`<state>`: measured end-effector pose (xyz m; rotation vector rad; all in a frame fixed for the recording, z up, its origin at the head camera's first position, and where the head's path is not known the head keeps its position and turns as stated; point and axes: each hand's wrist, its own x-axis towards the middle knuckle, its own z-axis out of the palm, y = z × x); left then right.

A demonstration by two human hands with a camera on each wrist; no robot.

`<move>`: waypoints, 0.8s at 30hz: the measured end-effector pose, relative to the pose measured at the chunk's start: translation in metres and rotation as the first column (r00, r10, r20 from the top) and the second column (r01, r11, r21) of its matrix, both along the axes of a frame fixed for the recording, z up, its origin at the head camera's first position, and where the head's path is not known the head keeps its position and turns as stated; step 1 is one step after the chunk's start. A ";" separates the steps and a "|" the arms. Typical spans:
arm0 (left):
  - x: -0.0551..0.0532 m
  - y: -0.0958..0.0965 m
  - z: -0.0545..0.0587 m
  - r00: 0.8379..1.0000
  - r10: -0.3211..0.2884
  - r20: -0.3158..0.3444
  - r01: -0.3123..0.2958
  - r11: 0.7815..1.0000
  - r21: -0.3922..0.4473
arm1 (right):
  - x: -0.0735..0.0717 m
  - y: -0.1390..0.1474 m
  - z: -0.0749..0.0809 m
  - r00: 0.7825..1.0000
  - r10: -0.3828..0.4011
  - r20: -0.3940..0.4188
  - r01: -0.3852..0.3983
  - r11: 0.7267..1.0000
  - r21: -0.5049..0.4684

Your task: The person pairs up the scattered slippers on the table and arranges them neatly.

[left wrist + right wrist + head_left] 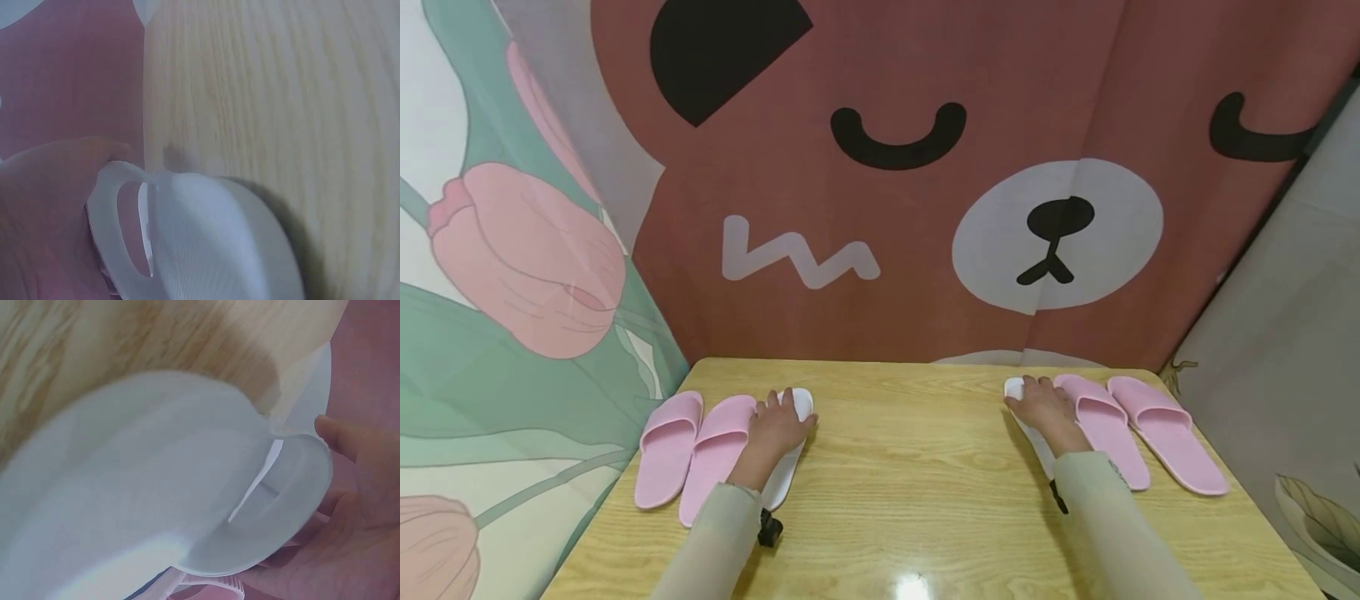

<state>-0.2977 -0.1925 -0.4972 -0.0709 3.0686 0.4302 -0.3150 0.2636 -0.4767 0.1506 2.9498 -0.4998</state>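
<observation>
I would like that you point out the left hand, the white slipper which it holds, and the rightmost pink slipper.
Left hand (777, 432): head view, on the back of the hand.
White slipper (784, 477): head view, on the sole towards the heel.
Rightmost pink slipper (1177, 450): head view, on the footbed.

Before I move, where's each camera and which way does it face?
Head: worn on the head, facing forward and down at the wood-grain table and bear-face curtain; left hand, right hand and pale sleeves show.
Left wrist: worn there, facing the left white slipper; that hand partly shows.
Right wrist: worn there, facing the right white slipper; that hand partly shows.
Both wrist views share the table and curtain.
</observation>
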 end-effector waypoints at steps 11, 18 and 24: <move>0.001 0.005 -0.002 0.999 -0.021 -0.031 0.022 1.000 0.008 | -0.001 0.003 -0.002 1.000 0.011 0.028 -0.012 1.000 0.026; 0.003 0.008 0.002 1.000 0.006 -0.003 -0.006 1.000 -0.007 | -0.002 0.004 0.005 0.999 0.009 0.053 -0.011 0.999 0.035; 0.003 0.012 0.007 0.997 0.051 0.062 -0.051 0.999 0.009 | -0.002 0.004 0.006 0.997 0.014 0.081 -0.017 0.999 0.036</move>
